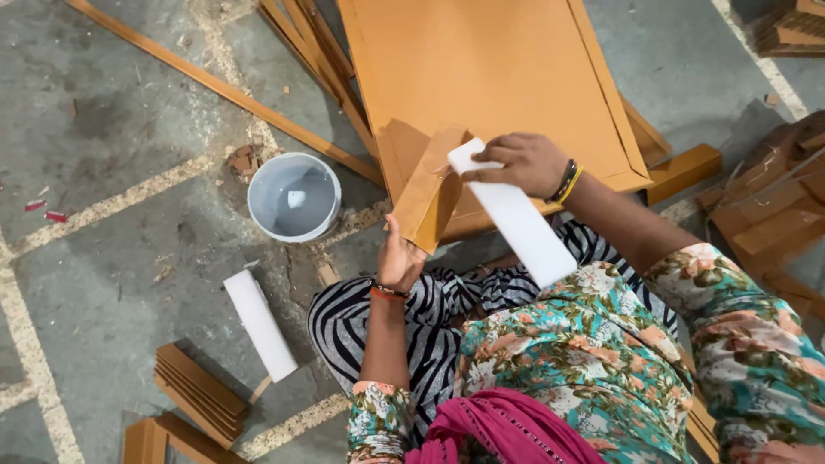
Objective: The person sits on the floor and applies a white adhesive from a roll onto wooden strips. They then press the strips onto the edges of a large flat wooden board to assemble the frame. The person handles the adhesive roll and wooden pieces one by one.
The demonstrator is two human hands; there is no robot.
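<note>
Left hand [400, 258] gripping brown cardboard piece [427, 193] from below, right hand [522, 163] clasping white foam block [514, 215] against it; grey bucket [294, 197] at nine o'clock.

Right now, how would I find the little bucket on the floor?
Start at the big orange board lying on the grey floor. Just left of its lower corner sits the round white bucket. It is the only round thing; everything nearby is flat or long.

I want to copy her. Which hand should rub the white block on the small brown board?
Right. The right hand already grips the white block against the board; the left hand steadies it below.
</note>
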